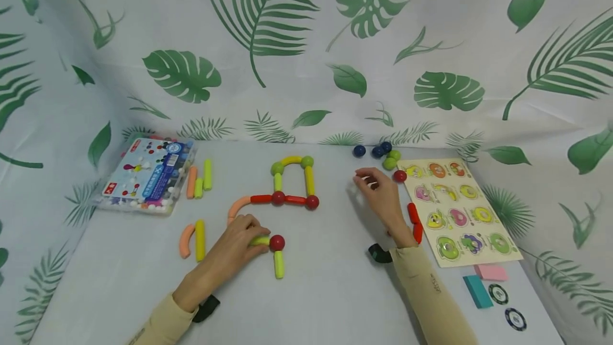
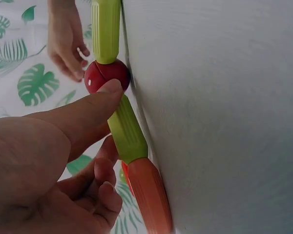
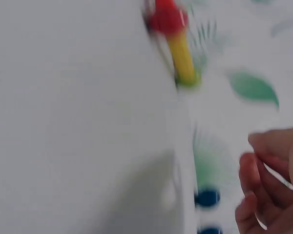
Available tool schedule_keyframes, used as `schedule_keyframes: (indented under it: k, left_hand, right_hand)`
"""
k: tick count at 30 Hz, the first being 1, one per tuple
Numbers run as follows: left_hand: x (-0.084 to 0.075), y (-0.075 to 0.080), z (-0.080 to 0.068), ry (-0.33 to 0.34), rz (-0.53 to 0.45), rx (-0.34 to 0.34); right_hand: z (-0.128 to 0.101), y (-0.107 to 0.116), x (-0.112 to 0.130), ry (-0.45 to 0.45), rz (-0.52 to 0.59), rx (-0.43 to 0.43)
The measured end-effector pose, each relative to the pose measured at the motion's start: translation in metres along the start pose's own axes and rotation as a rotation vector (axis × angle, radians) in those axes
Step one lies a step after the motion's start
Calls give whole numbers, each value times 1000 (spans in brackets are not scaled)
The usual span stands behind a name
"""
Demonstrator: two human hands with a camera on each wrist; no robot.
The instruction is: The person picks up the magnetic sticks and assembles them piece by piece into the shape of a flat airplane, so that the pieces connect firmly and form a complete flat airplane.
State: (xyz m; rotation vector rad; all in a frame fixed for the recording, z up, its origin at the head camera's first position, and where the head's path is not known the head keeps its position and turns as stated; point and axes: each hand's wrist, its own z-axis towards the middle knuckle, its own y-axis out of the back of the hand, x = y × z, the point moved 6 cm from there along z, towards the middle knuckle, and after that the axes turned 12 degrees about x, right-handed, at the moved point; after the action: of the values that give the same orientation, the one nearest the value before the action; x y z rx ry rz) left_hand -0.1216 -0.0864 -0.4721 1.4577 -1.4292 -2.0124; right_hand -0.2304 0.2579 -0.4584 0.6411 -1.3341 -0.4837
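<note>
My left hand pinches a light green magnetic rod by its red ball, thumb against both. A second green rod extends from that ball toward the table's front. In the left wrist view, the pinched rod's other end meets an orange rod. This curved orange piece leads to a red rod on a closed shape of rods, red balls and green balls. Over the table at right, my right hand holds nothing, its fingers loosely bent.
Loose orange, green and yellow rods lie at left, near a clear plastic box. Blue balls, green balls and red rods lie around a fruit puzzle board. Blocks and round chips sit front right.
</note>
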Motion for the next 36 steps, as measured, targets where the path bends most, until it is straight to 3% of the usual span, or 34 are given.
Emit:
schedule_keyframes:
  k: [4,7,12,16,22,28,32,36]
  left_hand:
    - [0,-1,-2,5,-1,11]
    - [0,-2,-4,10,-1,23]
    - [1,-4,-6,12,0,42]
    - [1,-4,-5,-2,-3,38]
    - [-1,-3,-2,-16,-4,46]
    - [-4,1,-1,-34,-1,37]
    - [-5,3,-2,-51,-3,31]
    - [-6,3,-2,-78,-11,18]
  right_hand:
    - [11,36,-34,-105,-36,-164]
    - [13,57,-56,-214,-48,-198]
    - [11,69,-84,-400,-58,-76]
    - [9,68,-95,-455,-67,7]
    - [7,73,-87,-429,-108,2]
    - [0,69,-55,-326,-135,-51]
    - [-11,46,-23,-202,-114,-40]
    - [-29,6,6,-110,-57,57]
